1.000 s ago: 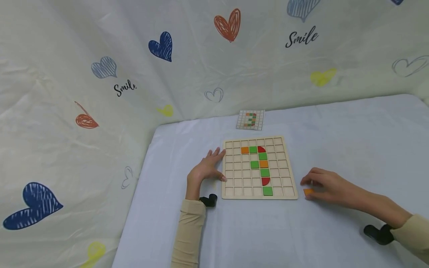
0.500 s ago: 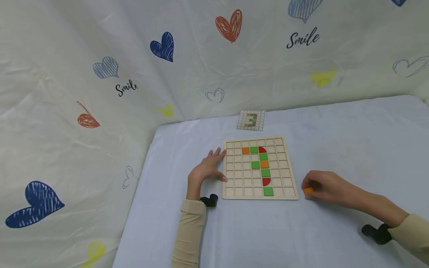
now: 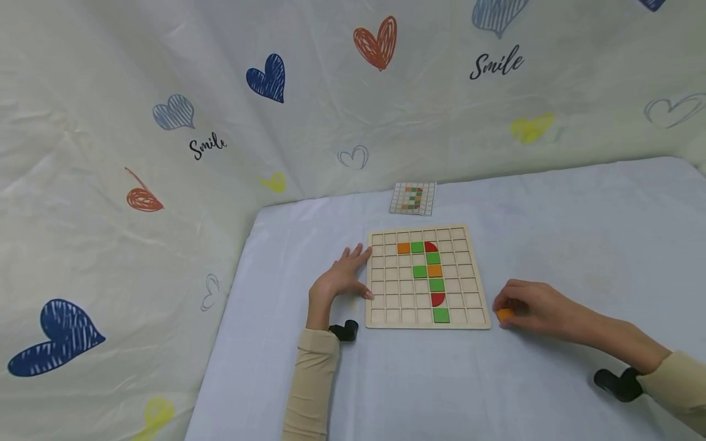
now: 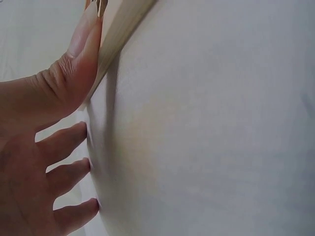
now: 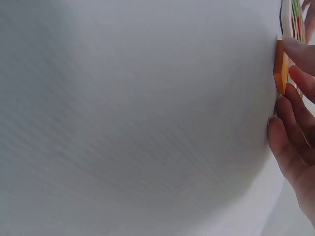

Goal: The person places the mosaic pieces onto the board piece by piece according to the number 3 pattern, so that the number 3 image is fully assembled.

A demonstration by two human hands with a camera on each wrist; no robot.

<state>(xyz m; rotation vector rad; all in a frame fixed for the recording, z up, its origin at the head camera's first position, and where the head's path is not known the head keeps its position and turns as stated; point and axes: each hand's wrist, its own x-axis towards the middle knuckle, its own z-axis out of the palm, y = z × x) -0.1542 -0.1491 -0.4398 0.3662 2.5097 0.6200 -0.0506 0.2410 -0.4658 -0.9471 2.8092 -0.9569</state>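
A square wooden grid board [image 3: 405, 315] lies on the white cloth, with orange, green and red tiles set in some of its cells. My left hand [image 3: 342, 275] rests at the board's left edge, fingers spread; in the left wrist view its thumb [image 4: 83, 44] lies against the board's side. Just right of the board's lower right corner, my right hand [image 3: 532, 307] pinches an orange square tile [image 3: 504, 314] between thumb and fingers. The right wrist view shows this orange tile [image 5: 281, 66] at the fingertips, tilted, close to the cloth.
Behind the board lies a small printed card [image 3: 413, 198] with a coloured grid pattern. A pale curtain [image 3: 309, 92] with hearts and "Smile" lettering hangs behind and to the left of the table [image 3: 579, 226]. Black devices [image 3: 345, 331] sit at both wrists.
My right fingers have closed on the orange tile, and the hand has shifted slightly left with it, toward the board. The left hand and the board have stayed put.
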